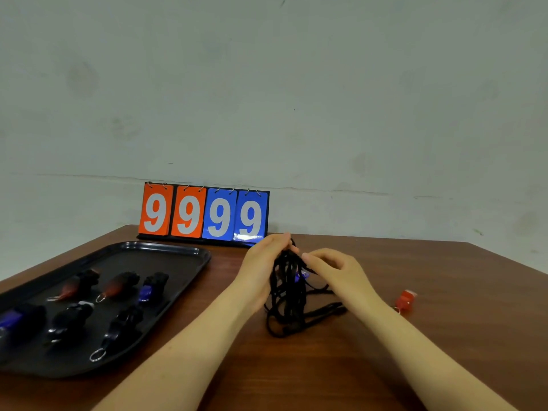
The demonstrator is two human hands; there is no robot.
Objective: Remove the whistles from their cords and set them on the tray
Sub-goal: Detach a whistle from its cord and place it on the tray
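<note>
A bundle of black cords [289, 295] hangs down to the brown table between my two hands. My left hand [264, 262] grips the top of the bundle. My right hand [335, 268] pinches a strand beside it, just above a blue whistle [299, 276] that is half hidden among the cords. A red whistle [405, 301] lies on the table to the right of my right forearm. The black tray [166, 250] on the left holds several whistles, red, blue and black, some with metal rings.
A flip scoreboard [204, 215] showing 9 9 9 9 stands at the table's back edge against the pale wall. The table's right edge [510, 259] runs diagonally behind the red whistle.
</note>
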